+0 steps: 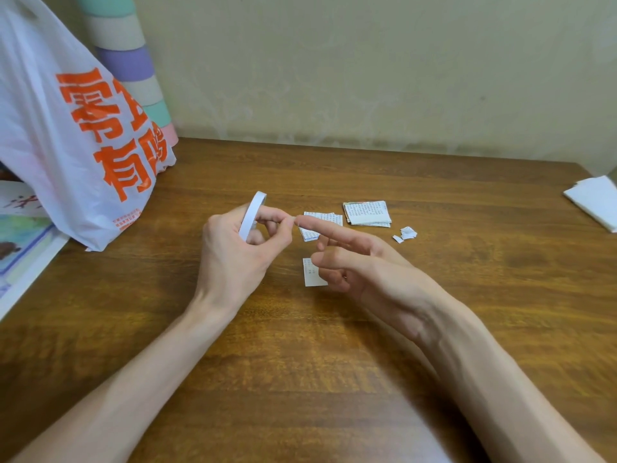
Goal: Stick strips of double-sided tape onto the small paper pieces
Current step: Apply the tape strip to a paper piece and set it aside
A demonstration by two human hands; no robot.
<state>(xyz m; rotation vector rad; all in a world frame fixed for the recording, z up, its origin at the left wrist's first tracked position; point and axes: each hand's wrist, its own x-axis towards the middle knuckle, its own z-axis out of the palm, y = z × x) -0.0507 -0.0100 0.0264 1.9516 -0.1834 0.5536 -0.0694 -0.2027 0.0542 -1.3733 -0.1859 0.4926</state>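
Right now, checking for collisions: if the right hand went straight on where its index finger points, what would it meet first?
Probably the left hand's pinched fingertips, just ahead of the right hand's index tip, beside the white roll of double-sided tape. Depth unclear.

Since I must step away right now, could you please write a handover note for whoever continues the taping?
Left hand grips the white ring-shaped roll of double-sided tape.
Right hand holds nothing; its straight index fingertip meets the left thumb at the roll.
One small printed paper piece lies on the brown wooden table under the right hand; a fanned stack and a squared stack of printed pieces lie beyond.
Done: no tape seen on any piece.
Left: pull a strip, stick it on, repeat.
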